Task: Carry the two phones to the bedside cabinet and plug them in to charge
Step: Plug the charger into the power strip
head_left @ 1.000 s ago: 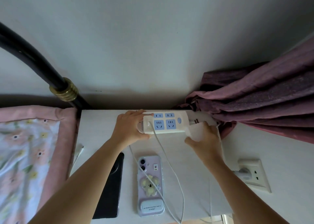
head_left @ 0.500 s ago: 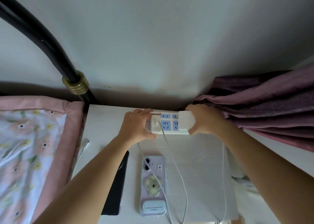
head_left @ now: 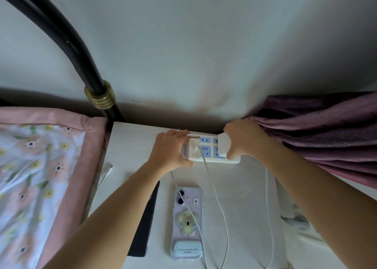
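Right hand (head_left: pixel 242 139) clamped around a white charger plug (head_left: pixel 224 145), pressing it onto the power strip (head_left: pixel 212 152), long axis running left-right; left hand (head_left: pixel 170 149) bracing its left end. Lilac phone (head_left: pixel 187 221) and black phone (head_left: pixel 143 224) flat on the surface (head_left: pixel 244 207), nearer than the strip

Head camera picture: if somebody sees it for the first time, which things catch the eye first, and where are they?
Both hands meet at the power strip by the wall: the left hand steadies it, the right hand presses a white charger onto it. Nearer the viewer, a lilac phone lies face down with a white cable across it. A black phone lies partly under the left arm.
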Demonstrator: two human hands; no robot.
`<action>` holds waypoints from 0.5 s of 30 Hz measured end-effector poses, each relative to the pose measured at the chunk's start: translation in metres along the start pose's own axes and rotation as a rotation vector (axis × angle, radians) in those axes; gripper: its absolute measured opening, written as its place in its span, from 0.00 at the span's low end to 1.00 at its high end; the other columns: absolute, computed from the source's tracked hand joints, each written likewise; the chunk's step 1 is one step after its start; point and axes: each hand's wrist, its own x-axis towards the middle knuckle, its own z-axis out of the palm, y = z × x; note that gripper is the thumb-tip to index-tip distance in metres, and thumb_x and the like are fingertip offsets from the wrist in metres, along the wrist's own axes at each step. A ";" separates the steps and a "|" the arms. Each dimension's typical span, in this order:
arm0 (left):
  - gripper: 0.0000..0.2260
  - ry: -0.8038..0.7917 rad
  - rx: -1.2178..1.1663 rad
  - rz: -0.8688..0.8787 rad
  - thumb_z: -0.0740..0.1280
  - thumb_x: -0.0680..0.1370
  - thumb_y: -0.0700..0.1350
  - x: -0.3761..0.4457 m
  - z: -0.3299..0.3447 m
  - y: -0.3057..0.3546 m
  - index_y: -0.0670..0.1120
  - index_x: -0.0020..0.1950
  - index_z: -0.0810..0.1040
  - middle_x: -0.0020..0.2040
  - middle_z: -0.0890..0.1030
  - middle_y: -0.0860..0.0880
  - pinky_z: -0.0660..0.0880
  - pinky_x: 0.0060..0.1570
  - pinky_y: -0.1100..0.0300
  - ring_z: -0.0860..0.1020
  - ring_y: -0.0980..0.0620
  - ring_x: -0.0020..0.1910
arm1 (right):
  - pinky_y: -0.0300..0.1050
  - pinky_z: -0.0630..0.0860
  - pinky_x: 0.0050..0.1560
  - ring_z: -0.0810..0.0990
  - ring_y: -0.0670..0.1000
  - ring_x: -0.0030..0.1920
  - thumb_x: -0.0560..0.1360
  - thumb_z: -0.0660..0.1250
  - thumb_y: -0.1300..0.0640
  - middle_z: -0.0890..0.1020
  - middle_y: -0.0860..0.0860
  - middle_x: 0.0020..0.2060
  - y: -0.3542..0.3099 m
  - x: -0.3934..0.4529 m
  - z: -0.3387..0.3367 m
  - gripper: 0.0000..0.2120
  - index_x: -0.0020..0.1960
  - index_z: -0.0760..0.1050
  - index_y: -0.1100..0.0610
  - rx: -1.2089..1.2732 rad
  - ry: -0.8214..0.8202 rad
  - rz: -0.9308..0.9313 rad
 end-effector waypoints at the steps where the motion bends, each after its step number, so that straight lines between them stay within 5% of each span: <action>1: 0.33 0.001 -0.004 0.001 0.73 0.65 0.60 0.000 0.000 0.000 0.59 0.69 0.69 0.69 0.72 0.56 0.63 0.64 0.50 0.68 0.51 0.67 | 0.43 0.70 0.38 0.74 0.55 0.39 0.61 0.74 0.53 0.77 0.52 0.41 -0.003 0.000 -0.001 0.18 0.42 0.67 0.55 -0.016 0.001 -0.010; 11: 0.34 0.007 -0.021 -0.003 0.74 0.64 0.58 -0.001 -0.002 0.004 0.58 0.69 0.69 0.69 0.72 0.54 0.64 0.64 0.49 0.69 0.50 0.68 | 0.42 0.72 0.36 0.75 0.55 0.37 0.61 0.75 0.57 0.68 0.49 0.30 -0.013 0.007 -0.007 0.16 0.39 0.67 0.56 -0.061 -0.014 -0.010; 15: 0.33 0.015 -0.027 0.001 0.75 0.64 0.57 -0.001 -0.004 0.006 0.57 0.68 0.70 0.68 0.73 0.54 0.64 0.64 0.50 0.70 0.49 0.67 | 0.44 0.74 0.40 0.79 0.56 0.43 0.64 0.73 0.58 0.76 0.52 0.38 -0.020 0.007 -0.007 0.14 0.44 0.70 0.56 -0.106 0.029 -0.045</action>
